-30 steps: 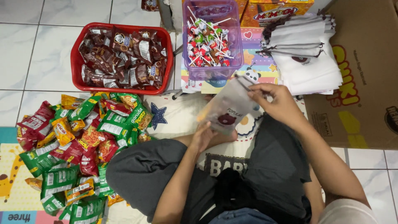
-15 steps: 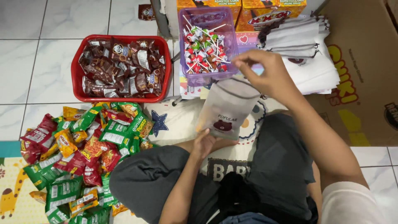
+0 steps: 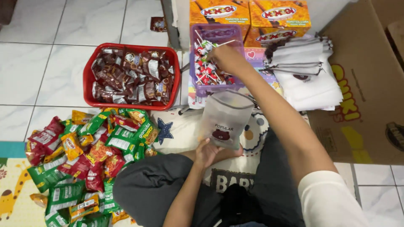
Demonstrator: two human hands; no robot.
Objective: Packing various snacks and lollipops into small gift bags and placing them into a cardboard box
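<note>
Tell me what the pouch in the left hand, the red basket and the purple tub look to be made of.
The pouch looks like frosted, semi-translucent plastic film: matte, soft, its mouth sagging open. The red basket looks like rigid moulded plastic, glossy, with a rounded rim. The purple tub seems clear tinted hard plastic, since the lollipops show through its wall. The left hand holds the pouch from below; the right hand reaches into the tub.

Floor: white tiles (image 3: 54, 46), grey grout | play mat (image 3: 12, 189) below tiles, lower left | cardboard sheet (image 3: 370, 84) right of tiles | light: even.
</note>
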